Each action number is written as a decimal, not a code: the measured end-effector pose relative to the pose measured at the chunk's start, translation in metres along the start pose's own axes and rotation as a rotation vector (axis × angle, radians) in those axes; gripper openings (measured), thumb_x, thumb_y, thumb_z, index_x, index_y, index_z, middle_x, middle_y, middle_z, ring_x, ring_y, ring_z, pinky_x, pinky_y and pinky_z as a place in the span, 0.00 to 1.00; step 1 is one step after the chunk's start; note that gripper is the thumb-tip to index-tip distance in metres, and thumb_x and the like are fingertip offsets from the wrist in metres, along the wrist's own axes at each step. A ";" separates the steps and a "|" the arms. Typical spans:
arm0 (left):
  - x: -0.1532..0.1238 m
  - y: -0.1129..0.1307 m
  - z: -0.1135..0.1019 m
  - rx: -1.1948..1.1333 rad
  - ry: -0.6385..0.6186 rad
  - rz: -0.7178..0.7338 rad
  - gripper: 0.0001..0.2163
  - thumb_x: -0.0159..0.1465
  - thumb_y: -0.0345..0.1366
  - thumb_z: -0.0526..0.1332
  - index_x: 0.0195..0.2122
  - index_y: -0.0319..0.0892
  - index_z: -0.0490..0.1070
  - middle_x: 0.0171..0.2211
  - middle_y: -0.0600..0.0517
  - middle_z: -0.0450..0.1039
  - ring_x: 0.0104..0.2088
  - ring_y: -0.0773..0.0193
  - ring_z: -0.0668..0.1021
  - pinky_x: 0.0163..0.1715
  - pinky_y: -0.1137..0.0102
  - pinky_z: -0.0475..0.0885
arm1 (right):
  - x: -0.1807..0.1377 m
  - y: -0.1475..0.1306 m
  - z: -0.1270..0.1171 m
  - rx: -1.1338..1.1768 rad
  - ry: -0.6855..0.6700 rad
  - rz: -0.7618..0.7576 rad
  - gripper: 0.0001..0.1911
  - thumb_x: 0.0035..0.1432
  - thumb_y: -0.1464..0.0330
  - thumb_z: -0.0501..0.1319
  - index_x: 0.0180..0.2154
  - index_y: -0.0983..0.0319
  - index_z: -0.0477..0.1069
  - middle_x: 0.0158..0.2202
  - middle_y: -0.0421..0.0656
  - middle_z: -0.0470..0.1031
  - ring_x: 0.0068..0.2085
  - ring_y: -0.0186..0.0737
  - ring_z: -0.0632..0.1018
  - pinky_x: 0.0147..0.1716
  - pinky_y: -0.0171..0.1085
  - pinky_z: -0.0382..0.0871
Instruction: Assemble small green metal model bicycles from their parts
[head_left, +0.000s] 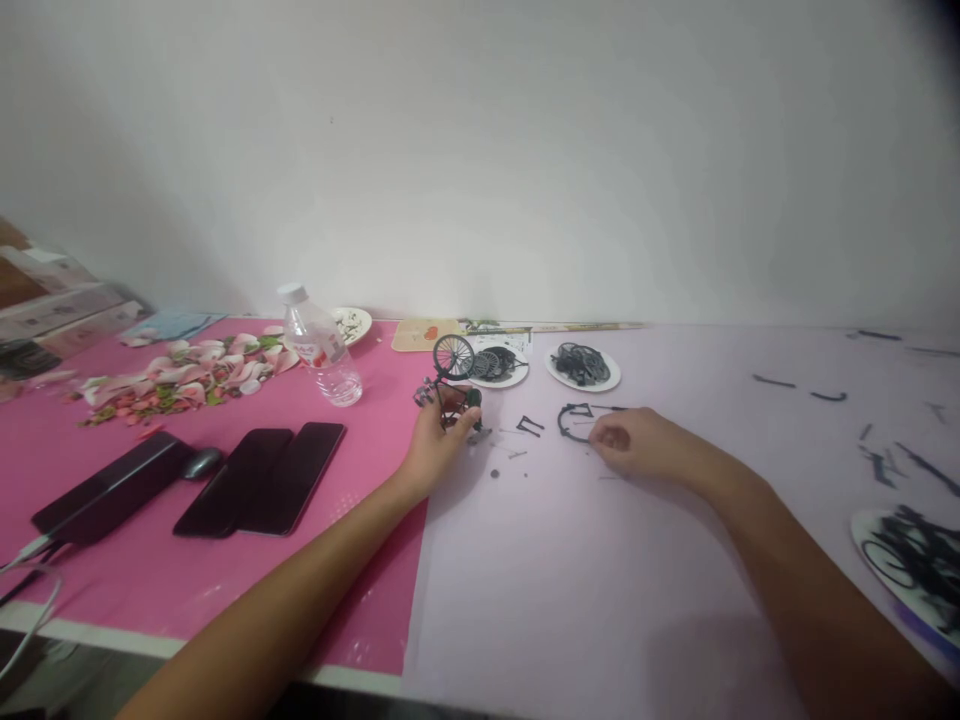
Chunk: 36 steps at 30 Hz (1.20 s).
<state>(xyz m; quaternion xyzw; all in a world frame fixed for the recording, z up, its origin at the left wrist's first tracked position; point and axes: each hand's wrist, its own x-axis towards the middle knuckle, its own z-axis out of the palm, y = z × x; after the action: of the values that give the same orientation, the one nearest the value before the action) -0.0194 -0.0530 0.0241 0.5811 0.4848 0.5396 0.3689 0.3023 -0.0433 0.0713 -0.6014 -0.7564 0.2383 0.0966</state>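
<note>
My left hand [435, 440] grips a small model bicycle [452, 385] with a green frame, its black spoked wheel raised upright at the far side. My right hand [630, 442] rests on the pale tabletop with its fingers curled together, pinched at something I cannot make out, next to a thin black curved part [574, 420]. A small black bracket piece [530, 425] and tiny screws [495, 472] lie between the two hands.
Two white plates [583, 366] [496, 365] of black parts stand behind the hands; another plate [911, 565] sits at the right edge. On the pink mat [225, 560] lie two dark phones [262, 478], a mouse [201, 462], a water bottle [321, 348] and pink petals [187, 375]. Loose black pieces [829, 396] are scattered right.
</note>
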 end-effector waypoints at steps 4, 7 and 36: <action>0.000 -0.001 0.000 0.005 0.003 -0.002 0.14 0.66 0.43 0.67 0.48 0.42 0.73 0.42 0.47 0.75 0.41 0.61 0.78 0.41 0.65 0.74 | -0.001 -0.005 0.002 -0.006 -0.049 0.027 0.08 0.52 0.62 0.67 0.34 0.57 0.80 0.33 0.44 0.83 0.32 0.44 0.81 0.29 0.37 0.70; 0.000 -0.001 0.001 -0.003 0.000 -0.005 0.14 0.66 0.43 0.67 0.48 0.42 0.72 0.42 0.47 0.75 0.41 0.60 0.78 0.42 0.65 0.73 | -0.001 -0.008 0.004 -0.003 -0.074 0.023 0.07 0.56 0.62 0.65 0.34 0.56 0.78 0.32 0.42 0.83 0.31 0.42 0.80 0.28 0.37 0.69; 0.035 0.004 -0.039 0.013 0.246 0.013 0.16 0.62 0.46 0.68 0.43 0.40 0.73 0.39 0.47 0.77 0.39 0.60 0.79 0.39 0.67 0.73 | 0.004 -0.015 0.020 -0.106 0.232 0.008 0.28 0.59 0.47 0.64 0.55 0.52 0.71 0.57 0.47 0.75 0.46 0.53 0.80 0.39 0.42 0.70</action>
<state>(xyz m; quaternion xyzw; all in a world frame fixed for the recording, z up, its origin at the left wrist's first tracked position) -0.0593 -0.0239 0.0430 0.5159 0.5260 0.6063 0.2992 0.2792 -0.0470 0.0605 -0.6323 -0.7493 0.1271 0.1503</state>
